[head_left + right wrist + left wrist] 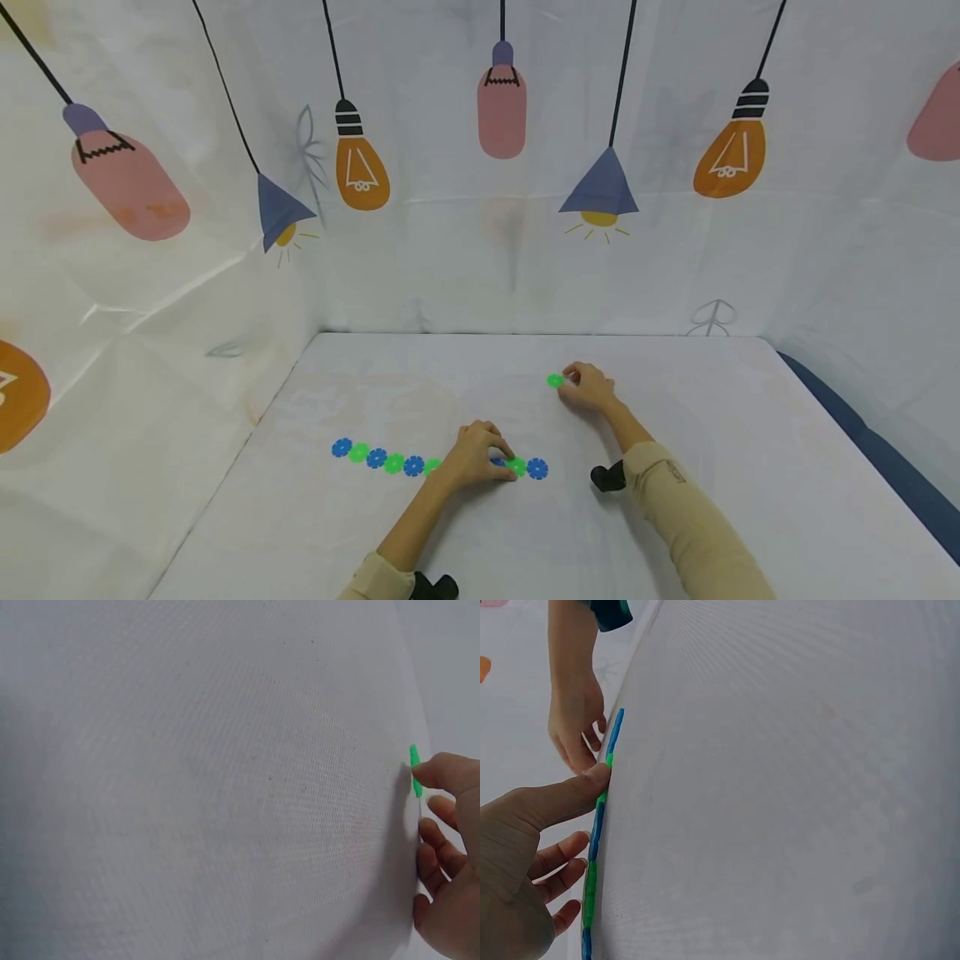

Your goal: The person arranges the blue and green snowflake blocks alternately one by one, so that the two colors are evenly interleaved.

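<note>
A row of joined blue and green snowflake discs lies across the table, alternating in colour. My left hand arches over its right part, hiding some discs, and pinches the green snowflake disc beside the blue end disc. In the left wrist view, the thumb and the row appear edge-on. Farther back and to the right, my right hand pinches a single green snowflake disc at its edge. The right wrist view shows that disc edge-on at the thumb tip.
The white table meets a white sheet wall printed with hanging lamps at its back and left. Dark blue material runs along the table's right edge. Both sleeves carry a black strap piece at the wrist.
</note>
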A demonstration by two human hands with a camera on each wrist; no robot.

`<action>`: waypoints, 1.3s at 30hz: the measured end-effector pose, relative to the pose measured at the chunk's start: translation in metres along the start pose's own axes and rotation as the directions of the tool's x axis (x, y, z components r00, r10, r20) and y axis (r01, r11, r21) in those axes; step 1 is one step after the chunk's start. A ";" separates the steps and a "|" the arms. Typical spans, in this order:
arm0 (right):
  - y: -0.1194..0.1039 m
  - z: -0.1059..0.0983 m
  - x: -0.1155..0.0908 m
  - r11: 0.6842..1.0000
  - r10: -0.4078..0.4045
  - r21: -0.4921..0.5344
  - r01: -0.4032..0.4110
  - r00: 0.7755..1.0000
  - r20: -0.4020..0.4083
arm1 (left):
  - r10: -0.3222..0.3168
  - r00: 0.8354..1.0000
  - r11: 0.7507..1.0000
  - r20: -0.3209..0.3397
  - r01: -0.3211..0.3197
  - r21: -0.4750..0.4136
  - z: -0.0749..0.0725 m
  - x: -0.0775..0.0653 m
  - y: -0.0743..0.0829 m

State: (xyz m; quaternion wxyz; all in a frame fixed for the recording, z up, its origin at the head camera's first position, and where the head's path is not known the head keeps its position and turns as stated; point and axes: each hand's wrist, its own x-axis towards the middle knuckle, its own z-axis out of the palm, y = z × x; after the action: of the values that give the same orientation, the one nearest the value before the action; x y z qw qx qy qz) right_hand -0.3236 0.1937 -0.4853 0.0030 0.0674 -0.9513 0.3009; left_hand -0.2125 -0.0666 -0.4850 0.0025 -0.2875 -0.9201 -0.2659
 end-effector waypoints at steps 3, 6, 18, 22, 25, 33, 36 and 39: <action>-0.003 -0.001 -0.001 1.000 -0.006 0.019 0.005 1.000 0.021 | 0.004 1.000 1.000 -0.004 -0.004 0.004 -0.001 0.000 0.000; -0.004 -0.002 -0.002 1.000 0.001 0.030 -0.002 0.999 0.035 | 0.005 1.000 1.000 -0.005 -0.005 0.004 -0.001 0.000 0.000; -0.009 0.002 -0.003 0.999 -0.041 -0.006 0.041 0.999 0.010 | 0.002 1.000 1.000 -0.003 -0.002 0.001 0.000 0.000 0.000; -0.011 0.003 -0.004 0.999 -0.035 0.001 0.035 0.999 0.008 | 0.007 1.000 1.000 -0.003 -0.007 -0.004 0.000 -0.001 0.000; -0.012 0.004 -0.004 0.999 -0.021 0.029 0.021 1.000 0.013 | 0.006 1.000 1.000 -0.005 -0.006 -0.005 0.000 -0.001 0.000; -0.010 0.003 -0.008 0.998 -0.034 0.059 0.033 0.999 0.019 | 0.007 1.000 1.000 -0.010 -0.007 0.000 0.000 -0.001 0.000; -0.010 0.001 -0.008 0.998 -0.026 0.061 0.024 0.999 0.025 | 0.008 1.000 1.000 -0.013 -0.008 -0.002 0.000 -0.001 0.000; -0.009 0.001 -0.008 0.998 -0.012 0.060 0.011 1.000 0.026 | 0.009 1.000 1.000 -0.015 -0.009 -0.002 0.000 -0.001 0.000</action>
State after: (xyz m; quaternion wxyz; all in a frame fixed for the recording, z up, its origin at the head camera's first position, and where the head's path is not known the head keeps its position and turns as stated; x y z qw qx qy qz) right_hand -0.3144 0.1867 -0.4808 -0.0100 0.0769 -0.9414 0.3281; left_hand -0.2119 -0.0668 -0.4853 0.0104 -0.2895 -0.9185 -0.2690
